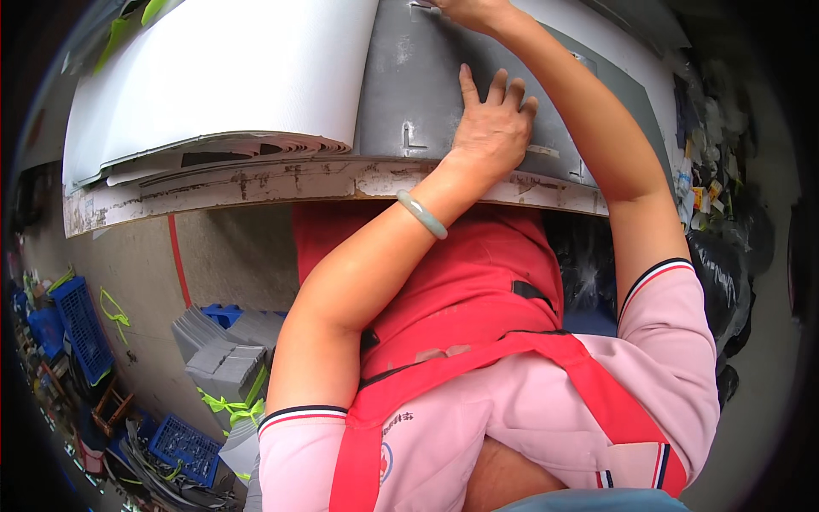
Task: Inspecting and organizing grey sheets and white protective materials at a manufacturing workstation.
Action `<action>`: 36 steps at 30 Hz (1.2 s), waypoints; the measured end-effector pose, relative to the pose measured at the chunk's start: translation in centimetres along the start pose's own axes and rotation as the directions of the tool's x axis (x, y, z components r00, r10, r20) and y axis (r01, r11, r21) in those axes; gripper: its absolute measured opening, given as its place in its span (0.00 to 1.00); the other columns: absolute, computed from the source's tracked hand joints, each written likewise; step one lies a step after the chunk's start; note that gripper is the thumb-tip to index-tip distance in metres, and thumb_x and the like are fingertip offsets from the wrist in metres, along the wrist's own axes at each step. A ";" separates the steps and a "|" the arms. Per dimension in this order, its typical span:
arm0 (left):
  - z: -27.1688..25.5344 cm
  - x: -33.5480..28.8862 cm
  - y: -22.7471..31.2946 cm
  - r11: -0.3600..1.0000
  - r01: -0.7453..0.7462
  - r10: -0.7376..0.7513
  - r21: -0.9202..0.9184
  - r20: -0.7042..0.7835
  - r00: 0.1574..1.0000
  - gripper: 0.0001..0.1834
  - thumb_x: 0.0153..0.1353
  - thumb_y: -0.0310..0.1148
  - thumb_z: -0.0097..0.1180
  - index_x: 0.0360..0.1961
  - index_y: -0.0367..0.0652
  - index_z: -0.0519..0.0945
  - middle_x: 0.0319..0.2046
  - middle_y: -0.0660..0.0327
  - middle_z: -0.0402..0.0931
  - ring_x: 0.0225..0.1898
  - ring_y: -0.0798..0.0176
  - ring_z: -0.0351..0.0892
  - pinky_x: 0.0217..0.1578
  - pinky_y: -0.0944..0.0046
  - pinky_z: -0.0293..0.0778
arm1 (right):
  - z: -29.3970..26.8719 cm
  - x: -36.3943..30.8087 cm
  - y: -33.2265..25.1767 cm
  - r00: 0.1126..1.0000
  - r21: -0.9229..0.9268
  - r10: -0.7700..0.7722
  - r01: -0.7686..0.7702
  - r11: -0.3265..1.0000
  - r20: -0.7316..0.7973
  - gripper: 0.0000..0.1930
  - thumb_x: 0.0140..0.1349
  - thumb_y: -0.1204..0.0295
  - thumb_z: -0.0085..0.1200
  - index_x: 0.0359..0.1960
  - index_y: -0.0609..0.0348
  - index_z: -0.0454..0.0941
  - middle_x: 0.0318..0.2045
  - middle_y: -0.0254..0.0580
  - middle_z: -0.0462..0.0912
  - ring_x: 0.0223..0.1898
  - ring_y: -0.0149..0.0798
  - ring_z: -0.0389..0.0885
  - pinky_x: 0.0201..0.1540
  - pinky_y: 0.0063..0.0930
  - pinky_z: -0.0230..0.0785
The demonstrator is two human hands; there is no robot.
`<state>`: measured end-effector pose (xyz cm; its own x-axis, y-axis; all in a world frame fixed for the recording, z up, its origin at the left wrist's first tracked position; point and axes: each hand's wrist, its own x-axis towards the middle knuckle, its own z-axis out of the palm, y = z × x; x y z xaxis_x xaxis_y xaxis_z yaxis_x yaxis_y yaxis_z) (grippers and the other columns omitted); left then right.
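My left hand [495, 128], with a pale green bangle [421, 214] on its wrist, lies on a dark grey board [401, 94] with its fingers spread. Pale L-shaped marks or slots [411, 139] show on the board near the table's front edge. At the top edge of the picture my right hand [471, 12] reaches over the far part of the board, close to another pale mark. Its fingertips are cut off by the frame, so its grip is hidden. Left of the board, large white sheets [230, 68] lie in a stack, their near edges curled and layered.
The worn table edge [281, 185] runs in front of my red apron [461, 282]. Below on the left are grey stacked sheets [223, 363] tied with green strips, and blue crates [83, 328]. Black plastic bags [717, 277] and scraps stand at the right.
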<state>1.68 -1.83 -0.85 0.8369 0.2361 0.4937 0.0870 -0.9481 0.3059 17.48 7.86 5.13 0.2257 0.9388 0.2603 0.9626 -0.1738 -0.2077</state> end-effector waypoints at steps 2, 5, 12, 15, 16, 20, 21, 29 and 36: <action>0.0 -0.3 -0.3 1.000 0.017 -0.017 0.005 0.001 1.000 0.17 0.62 0.36 0.55 0.51 0.46 0.79 0.56 0.56 0.69 0.64 0.50 0.64 0.59 0.18 0.53 | -0.2 -0.8 -1.7 0.984 0.358 0.173 -0.173 0.918 0.033 0.07 0.61 0.73 0.52 0.33 0.64 0.80 0.26 0.55 0.84 0.28 0.50 0.85 0.31 0.42 0.78; -0.4 -0.3 -0.3 1.000 0.012 -0.012 0.004 0.018 1.000 0.17 0.62 0.36 0.55 0.52 0.46 0.80 0.57 0.55 0.69 0.64 0.50 0.63 0.59 0.18 0.53 | -0.5 -0.7 -3.9 0.893 0.611 0.417 -0.426 0.667 0.168 0.06 0.61 0.76 0.50 0.34 0.65 0.78 0.23 0.48 0.83 0.22 0.38 0.84 0.24 0.32 0.78; 0.1 -0.1 -0.2 0.993 -0.030 0.028 -0.111 -0.020 0.999 0.21 0.58 0.33 0.53 0.53 0.40 0.79 0.58 0.49 0.69 0.65 0.41 0.61 0.60 0.12 0.41 | 0.6 -0.1 -1.9 0.833 0.601 0.414 -0.551 0.578 0.366 0.07 0.61 0.76 0.53 0.38 0.65 0.76 0.22 0.45 0.82 0.18 0.35 0.81 0.17 0.30 0.76; 0.2 -0.4 -0.3 1.000 0.003 -0.003 0.005 -0.088 0.996 0.17 0.63 0.36 0.54 0.51 0.45 0.79 0.56 0.53 0.70 0.62 0.48 0.64 0.57 0.22 0.58 | -0.4 -3.3 -3.9 0.782 0.600 0.427 -0.623 0.502 0.454 0.09 0.64 0.73 0.57 0.42 0.65 0.78 0.27 0.47 0.85 0.25 0.38 0.85 0.28 0.32 0.82; 0.2 -0.3 -0.1 1.000 0.015 -0.015 0.007 -0.085 0.996 0.17 0.63 0.36 0.54 0.51 0.45 0.79 0.56 0.53 0.70 0.62 0.48 0.64 0.57 0.22 0.58 | -1.3 -4.7 -5.2 0.781 0.599 0.418 -0.624 0.501 0.463 0.09 0.64 0.73 0.57 0.42 0.65 0.78 0.27 0.47 0.85 0.25 0.38 0.85 0.28 0.32 0.82; -0.5 0.0 -0.6 0.946 0.143 -0.117 -0.290 0.103 0.988 0.16 0.62 0.39 0.51 0.48 0.45 0.77 0.54 0.55 0.73 0.53 0.50 0.72 0.50 0.35 0.65 | -3.7 -10.0 -10.5 0.813 0.547 0.178 -0.518 0.658 0.555 0.07 0.64 0.71 0.53 0.35 0.64 0.73 0.22 0.38 0.80 0.19 0.25 0.76 0.16 0.21 0.66; -0.4 0.2 -0.9 0.974 0.047 -0.033 -0.222 0.068 0.997 0.17 0.62 0.41 0.50 0.49 0.46 0.76 0.55 0.55 0.73 0.54 0.50 0.72 0.52 0.34 0.65 | -3.7 -10.6 -11.2 0.808 0.526 0.143 -0.494 0.692 0.572 0.07 0.63 0.72 0.53 0.35 0.64 0.73 0.21 0.39 0.79 0.18 0.26 0.76 0.15 0.22 0.65; -0.1 -0.9 -0.9 0.998 -0.059 0.057 -0.015 -0.088 0.994 0.19 0.62 0.45 0.51 0.52 0.50 0.75 0.58 0.57 0.70 0.66 0.50 0.64 0.60 0.24 0.57 | -2.7 -10.7 -12.8 0.791 0.346 0.200 -0.460 0.818 0.578 0.06 0.62 0.73 0.50 0.35 0.63 0.73 0.19 0.40 0.78 0.15 0.27 0.73 0.14 0.23 0.63; 0.2 -0.5 -1.0 0.999 0.013 -0.011 -0.043 0.036 0.999 0.21 0.62 0.47 0.51 0.54 0.52 0.74 0.60 0.58 0.69 0.67 0.51 0.64 0.62 0.25 0.55 | -2.4 -12.4 -11.2 0.919 0.381 -0.001 -0.162 0.910 0.394 0.10 0.63 0.68 0.57 0.38 0.62 0.76 0.24 0.42 0.82 0.21 0.35 0.79 0.26 0.29 0.72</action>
<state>1.29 -1.08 -1.58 0.8550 0.2389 0.4604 0.0742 -0.9348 0.3474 4.29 -2.56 6.50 0.1477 0.9802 -0.1316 0.7829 -0.1972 -0.5901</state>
